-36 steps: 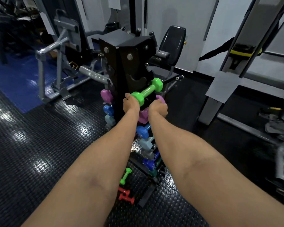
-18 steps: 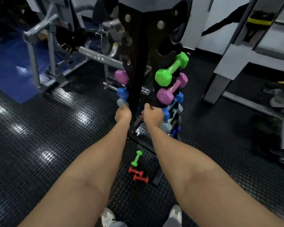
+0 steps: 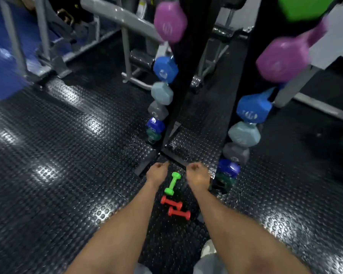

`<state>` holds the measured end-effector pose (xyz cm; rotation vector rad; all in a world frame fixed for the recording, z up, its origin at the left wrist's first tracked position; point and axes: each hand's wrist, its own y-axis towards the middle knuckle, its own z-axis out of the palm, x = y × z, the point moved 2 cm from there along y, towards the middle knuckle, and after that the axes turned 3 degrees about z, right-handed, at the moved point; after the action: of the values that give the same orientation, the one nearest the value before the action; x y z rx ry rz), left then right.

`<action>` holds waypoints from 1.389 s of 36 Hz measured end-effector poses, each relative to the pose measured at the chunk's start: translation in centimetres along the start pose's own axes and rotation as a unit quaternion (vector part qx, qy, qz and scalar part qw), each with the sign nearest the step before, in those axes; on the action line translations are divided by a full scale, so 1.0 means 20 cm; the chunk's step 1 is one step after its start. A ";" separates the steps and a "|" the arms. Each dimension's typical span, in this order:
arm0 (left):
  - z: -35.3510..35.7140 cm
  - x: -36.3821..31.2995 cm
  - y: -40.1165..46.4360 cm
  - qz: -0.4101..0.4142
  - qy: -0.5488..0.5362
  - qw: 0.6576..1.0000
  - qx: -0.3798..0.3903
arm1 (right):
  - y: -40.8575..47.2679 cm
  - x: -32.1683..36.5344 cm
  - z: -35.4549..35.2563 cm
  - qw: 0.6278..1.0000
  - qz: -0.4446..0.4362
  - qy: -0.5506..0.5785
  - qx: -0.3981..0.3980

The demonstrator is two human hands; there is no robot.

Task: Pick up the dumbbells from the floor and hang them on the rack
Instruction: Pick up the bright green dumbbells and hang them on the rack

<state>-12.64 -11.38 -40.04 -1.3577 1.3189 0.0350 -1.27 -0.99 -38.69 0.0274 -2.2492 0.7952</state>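
Your left hand (image 3: pixel 156 173) and right hand (image 3: pixel 197 175) both reach down toward the studded black floor (image 3: pixel 67 155), one on each side of the small green dumbbell (image 3: pixel 172 183). Fingers of both hands are curled under, knuckles forward; neither hand holds anything. Motion blur softens the fingertips.

The green dumbbell lies flat on the floor between your hands, touching neither. Its long axis runs from near-left to far-right, far head toward the rack base, near head toward you.

Just nearer to you lie two red dumbbells, also on the floor. The upper red dumbbell (image 3: pixel 171 202) has its axis running left to right and slightly toward you at the right end. The lower red dumbbell (image 3: pixel 179 213) lies almost crosswise to your view. The two touch or nearly touch at their heads; you cannot tell which.

The black rack (image 3: pixel 188 76) stands just beyond your hands. Its left side carries a column of heads: purple, blue, pale grey-blue, grey, dark blue, teal. Its right side carries green at the top edge, then purple, blue, pale grey-blue, grey, dark blue, teal. The hung dumbbells point their heads outward toward you.

A grey machine frame (image 3: pixel 123 18) stands behind left.
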 end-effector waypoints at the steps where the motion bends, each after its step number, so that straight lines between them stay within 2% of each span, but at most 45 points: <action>1: 0.05 0.09 0.10 -0.003 0.003 1.000 -0.003 | 0.09 -0.08 0.08 1.000 0.004 -0.011 -0.005; 7: 0.32 0.56 0.75 0.003 0.032 0.999 -0.006 | 0.66 -0.54 0.55 0.997 0.018 -0.044 -0.061; 12: 0.58 1.01 1.26 0.031 0.054 0.998 0.024 | 1.16 -0.92 0.96 0.995 0.015 -0.073 -0.072; 16: 0.70 1.30 1.53 0.036 0.085 0.996 0.002 | 1.45 -1.08 1.19 0.995 0.003 -0.082 -0.059; 20: 0.79 1.52 1.74 -0.007 0.083 0.995 -0.060 | 1.67 -1.16 1.39 0.995 -0.003 -0.099 -0.019; 24: 0.90 1.66 1.87 0.022 0.088 0.996 -0.011 | 1.79 -1.20 1.57 0.988 -0.005 -0.151 0.018; 27: 0.95 1.69 1.92 0.065 0.172 0.983 0.005 | 1.85 -1.24 1.65 0.979 -0.025 -0.202 0.009; 29: 0.98 1.69 1.92 0.080 0.258 0.963 0.010 | 1.87 -1.23 1.68 0.979 -0.025 -0.202 -0.003; 31: 0.99 1.68 1.91 0.081 0.288 0.954 0.008 | 1.88 -1.20 1.66 0.983 -0.003 -0.185 0.012; 35: 0.93 1.59 1.88 0.080 0.178 0.980 -0.026 | 1.81 -1.13 1.56 0.991 0.052 -0.122 0.026; 39: 0.73 1.38 1.73 0.117 0.102 0.987 -0.027 | 1.67 -0.99 1.38 0.994 0.104 -0.025 0.032; 42: 0.57 1.17 1.52 0.087 -0.023 0.995 -0.034 | 1.48 -0.83 1.20 0.987 0.142 0.065 0.048; 46: 0.38 0.86 1.16 0.050 -0.183 0.980 -0.058 | 1.13 -0.57 0.99 0.965 0.165 0.187 0.082; 50: 0.14 0.50 0.78 0.018 -0.263 0.961 -0.084 | 0.74 -0.25 0.77 0.958 0.141 0.225 0.107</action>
<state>-17.80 -10.91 -58.10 -1.3433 0.9025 0.5089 -11.08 1.41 -58.07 -0.3467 -1.7478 1.0743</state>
